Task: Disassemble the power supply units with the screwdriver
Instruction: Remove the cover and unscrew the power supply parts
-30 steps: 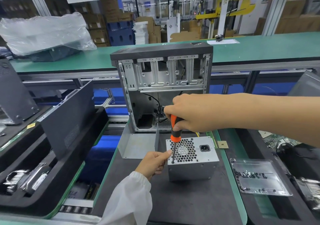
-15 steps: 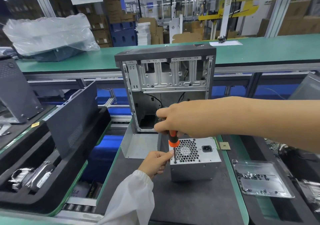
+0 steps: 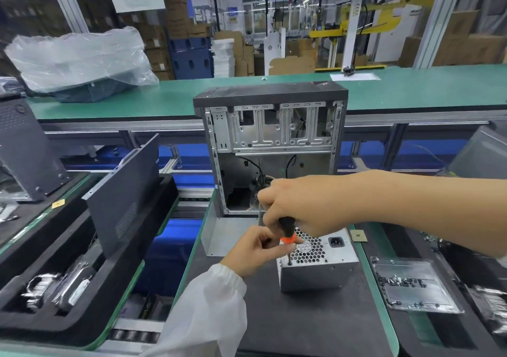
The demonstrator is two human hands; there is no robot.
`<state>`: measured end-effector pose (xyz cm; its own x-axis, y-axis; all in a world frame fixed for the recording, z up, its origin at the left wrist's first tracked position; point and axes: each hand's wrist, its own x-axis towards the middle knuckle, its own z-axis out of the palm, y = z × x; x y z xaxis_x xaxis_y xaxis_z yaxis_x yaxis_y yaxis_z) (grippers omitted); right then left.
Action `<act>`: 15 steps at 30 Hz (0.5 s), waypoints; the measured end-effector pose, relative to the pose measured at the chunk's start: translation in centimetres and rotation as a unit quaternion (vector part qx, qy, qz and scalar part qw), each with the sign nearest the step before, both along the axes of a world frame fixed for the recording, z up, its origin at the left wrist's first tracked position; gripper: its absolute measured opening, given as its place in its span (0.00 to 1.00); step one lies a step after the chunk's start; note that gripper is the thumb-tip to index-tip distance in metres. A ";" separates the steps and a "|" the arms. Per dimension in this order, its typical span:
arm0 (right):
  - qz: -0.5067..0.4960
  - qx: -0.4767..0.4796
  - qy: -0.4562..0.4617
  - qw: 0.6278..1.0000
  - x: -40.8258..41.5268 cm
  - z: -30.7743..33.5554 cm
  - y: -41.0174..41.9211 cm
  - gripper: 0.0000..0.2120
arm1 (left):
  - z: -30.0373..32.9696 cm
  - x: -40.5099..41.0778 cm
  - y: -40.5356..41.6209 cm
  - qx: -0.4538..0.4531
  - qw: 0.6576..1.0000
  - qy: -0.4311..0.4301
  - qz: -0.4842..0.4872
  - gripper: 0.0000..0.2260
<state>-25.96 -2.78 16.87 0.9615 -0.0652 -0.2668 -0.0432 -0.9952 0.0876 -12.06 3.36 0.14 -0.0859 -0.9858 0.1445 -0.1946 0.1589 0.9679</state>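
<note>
Right hand (image 3: 296,205) wrapping grip around screwdriver (image 3: 287,236) handle, driving tip into near-left corner of power supply unit (image 3: 315,263). Left hand (image 3: 255,249) pinching shaft just under orange collar, steadying. Unit sitting on black counter (image 3: 301,323) mat, directly in front of open computer case (image 3: 271,148). Risks: nothing clamping unit, so twisting force could be turning or sliding it; tip could be slipping out, stripping screw head; freed screw could be dropping through fan grille (image 3: 307,248). Screw tray (image 3: 411,285) lying well right of unit.

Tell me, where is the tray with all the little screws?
The clear screw tray lies low on the right of the head view, beside the power supply on the dark mat.
</note>
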 end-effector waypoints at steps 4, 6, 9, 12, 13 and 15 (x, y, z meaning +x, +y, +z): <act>-0.114 -0.032 -0.030 0.993 -0.7 0.4 0.0 0.25 | 0.6 -0.6 -0.3 -0.021 1.000 0.001 -0.004 0.04; -0.171 -0.124 -0.038 0.977 -0.9 0.7 0.0 0.29 | 0.7 -0.7 -0.6 -0.019 1.000 -0.013 -0.010 0.04; -0.156 -0.157 -0.018 0.975 -0.7 0.5 0.6 0.26 | 0.6 -0.7 -0.9 -0.010 1.000 -0.017 -0.014 0.04; -0.116 -0.166 0.009 0.979 -0.6 0.1 0.9 0.15 | 0.7 -0.7 -0.8 0.011 1.000 0.008 -0.021 0.04; -0.105 -0.157 0.027 0.982 -0.7 0.2 1.0 0.08 | 0.7 -0.6 -0.8 0.016 0.999 0.017 -0.023 0.05; -0.067 -0.111 0.038 0.991 -1.0 0.4 0.9 0.09 | 0.8 -0.6 -0.7 0.022 0.999 0.038 -0.026 0.07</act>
<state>-26.98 -1.89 17.29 0.9180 -0.2562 -0.3028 -0.1588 -0.9369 0.3115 -12.61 2.68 0.94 -0.1282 -0.9856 0.1102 -0.1129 0.1249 0.9857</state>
